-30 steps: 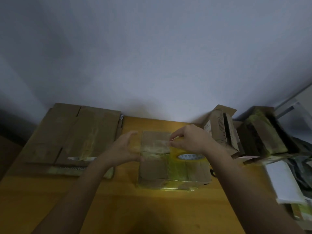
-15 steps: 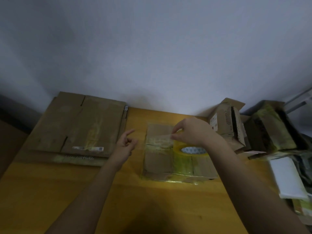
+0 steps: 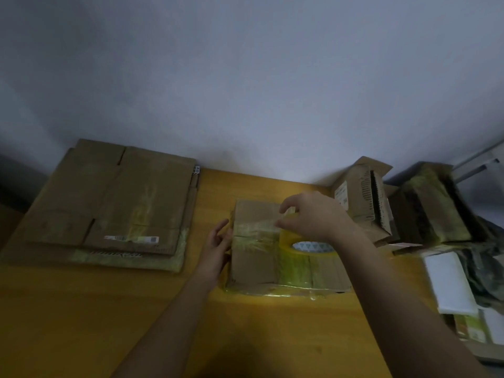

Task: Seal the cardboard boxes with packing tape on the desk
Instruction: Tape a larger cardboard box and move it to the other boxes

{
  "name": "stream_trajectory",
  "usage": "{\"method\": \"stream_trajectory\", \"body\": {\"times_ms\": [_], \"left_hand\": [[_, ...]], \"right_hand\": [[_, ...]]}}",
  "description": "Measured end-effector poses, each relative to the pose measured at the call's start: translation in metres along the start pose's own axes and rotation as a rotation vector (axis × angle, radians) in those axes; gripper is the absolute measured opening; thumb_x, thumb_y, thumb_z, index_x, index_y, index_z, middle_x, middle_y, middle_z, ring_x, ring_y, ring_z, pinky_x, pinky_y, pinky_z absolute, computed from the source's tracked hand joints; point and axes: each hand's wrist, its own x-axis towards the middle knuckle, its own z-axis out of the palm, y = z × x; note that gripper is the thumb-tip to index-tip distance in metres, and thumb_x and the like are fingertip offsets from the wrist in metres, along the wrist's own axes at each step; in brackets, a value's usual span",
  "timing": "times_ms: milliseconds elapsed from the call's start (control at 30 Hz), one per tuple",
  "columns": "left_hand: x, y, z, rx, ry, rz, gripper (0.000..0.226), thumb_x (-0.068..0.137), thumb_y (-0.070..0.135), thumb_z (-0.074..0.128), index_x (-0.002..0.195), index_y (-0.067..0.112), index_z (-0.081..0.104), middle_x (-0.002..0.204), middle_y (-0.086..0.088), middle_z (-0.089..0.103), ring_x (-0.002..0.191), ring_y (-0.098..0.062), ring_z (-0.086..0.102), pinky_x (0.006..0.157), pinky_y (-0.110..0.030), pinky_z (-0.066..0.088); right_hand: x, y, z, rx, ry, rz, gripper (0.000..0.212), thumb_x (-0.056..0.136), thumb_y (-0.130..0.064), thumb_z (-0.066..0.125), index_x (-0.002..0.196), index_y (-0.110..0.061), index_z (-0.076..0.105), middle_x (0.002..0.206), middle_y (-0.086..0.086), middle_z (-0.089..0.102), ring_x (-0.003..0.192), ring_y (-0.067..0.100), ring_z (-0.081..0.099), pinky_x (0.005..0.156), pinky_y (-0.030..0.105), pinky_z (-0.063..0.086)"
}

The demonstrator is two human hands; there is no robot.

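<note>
Here's the cardboard box [image 3: 256, 263] sitting flat in the middle of the yellow surface [image 3: 81, 317], strips of shiny tape already wrapped over its top and near edge. The roll of packing tape [image 3: 305, 245] rests on the box's right half, white core showing. The right hand [image 3: 313, 216] hovers over the far side of the box, fingers [image 3: 282, 210] and thumb together, pinching the free end of a tape strip [image 3: 256, 226] that runs leftward across the lid. The left hand [image 3: 218, 244] lies against the box's left side, fingers relaxed and slightly apart, touching the cardboard wall. On the far left, a stack of flattened cartons [image 3: 109, 203] lies on the surface. Far right, a small opened box [image 3: 362, 197] leans beside more taped packages [image 3: 433, 208], and white foam pieces [image 3: 450, 285] sit near the right edge.
</note>
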Motion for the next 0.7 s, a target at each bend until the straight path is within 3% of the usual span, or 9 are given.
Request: {"method": "stream_trajectory", "body": {"times_ms": [200,333,367,433,500,567,600,667,700], "left_hand": [[0.002,-0.013,-0.001,-0.072,-0.018,-0.057,0.064,0.081,0.049,0.061,0.141,0.042,0.037,0.134,0.001,0.053,0.120,-0.026,0.056,0.098,-0.052,0.048],[-0.001,-0.011,-0.003,0.158,0.134,0.016,0.037,0.100,0.028,0.047,0.136,0.022,0.048,0.136,-0.007,0.050,0.115,-0.023,0.053,0.083,-0.024,0.052],[-0.005,-0.007,-0.003,0.187,0.157,0.044,0.039,0.103,0.030,0.039,0.140,0.019,0.045,0.139,-0.004,0.048,0.117,-0.021,0.051,0.086,-0.020,0.048],[-0.013,0.007,0.003,0.222,0.095,0.066,0.053,0.101,0.050,0.025,0.149,0.027,0.031,0.147,0.005,0.039,0.132,-0.016,0.039,0.099,-0.025,0.035],[-0.021,0.021,0.016,0.241,-0.030,0.041,0.063,0.095,0.061,0.020,0.153,0.035,0.016,0.140,0.010,0.038,0.127,-0.011,0.039,0.093,-0.022,0.039],[-0.025,0.019,0.024,0.301,-0.126,0.034,0.069,0.094,0.059,0.027,0.153,0.035,0.002,0.140,0.009,0.033,0.124,-0.012,0.040,0.081,-0.014,0.048],[-0.027,0.018,0.025,0.342,-0.134,0.010,0.072,0.093,0.059,0.030,0.153,0.034,-0.002,0.146,0.008,0.026,0.133,-0.015,0.034,0.093,-0.018,0.047],[-0.026,0.013,0.018,0.550,-0.099,0.030,0.088,0.085,0.068,0.031,0.153,0.026,-0.006,0.161,0.006,-0.002,0.148,-0.016,0.002,0.120,-0.037,0.016],[-0.024,0.014,0.012,0.741,-0.071,0.085,0.094,0.083,0.070,0.032,0.153,0.023,-0.010,0.160,0.005,-0.016,0.148,-0.015,-0.012,0.121,-0.039,0.000]], "right_hand": [[0.003,-0.009,0.002,-0.063,-0.011,-0.003,0.040,0.089,-0.056,0.060,0.119,-0.030,0.063,0.121,-0.002,0.064,0.107,0.018,0.059,0.084,0.036,0.053],[0.002,-0.010,0.001,-0.079,-0.011,-0.007,0.041,0.089,-0.056,0.060,0.120,-0.030,0.063,0.122,-0.002,0.064,0.109,0.018,0.059,0.083,0.034,0.052],[0.002,-0.009,0.001,-0.078,-0.011,-0.008,0.041,0.089,-0.056,0.060,0.120,-0.030,0.063,0.121,-0.002,0.064,0.108,0.018,0.059,0.083,0.034,0.052],[0.001,-0.008,0.001,-0.078,-0.006,-0.004,0.041,0.089,-0.056,0.059,0.120,-0.031,0.063,0.121,-0.002,0.064,0.108,0.017,0.059,0.082,0.033,0.052],[0.001,-0.008,0.001,-0.087,0.001,-0.006,0.041,0.089,-0.057,0.059,0.120,-0.031,0.062,0.121,-0.002,0.064,0.109,0.017,0.059,0.082,0.033,0.052],[0.000,-0.009,0.002,-0.096,0.008,-0.003,0.042,0.089,-0.058,0.058,0.120,-0.031,0.063,0.121,-0.002,0.064,0.108,0.018,0.059,0.082,0.034,0.052],[0.000,-0.009,0.002,-0.100,0.011,-0.002,0.043,0.089,-0.060,0.057,0.119,-0.031,0.063,0.120,-0.002,0.065,0.107,0.018,0.060,0.082,0.034,0.053],[-0.001,-0.006,0.002,-0.084,0.023,0.011,0.046,0.089,-0.065,0.052,0.117,-0.030,0.065,0.116,-0.001,0.067,0.104,0.018,0.062,0.081,0.035,0.054],[-0.003,-0.004,0.002,-0.059,0.037,0.020,0.048,0.089,-0.066,0.049,0.117,-0.030,0.065,0.115,-0.001,0.067,0.103,0.018,0.062,0.081,0.035,0.054]]}}
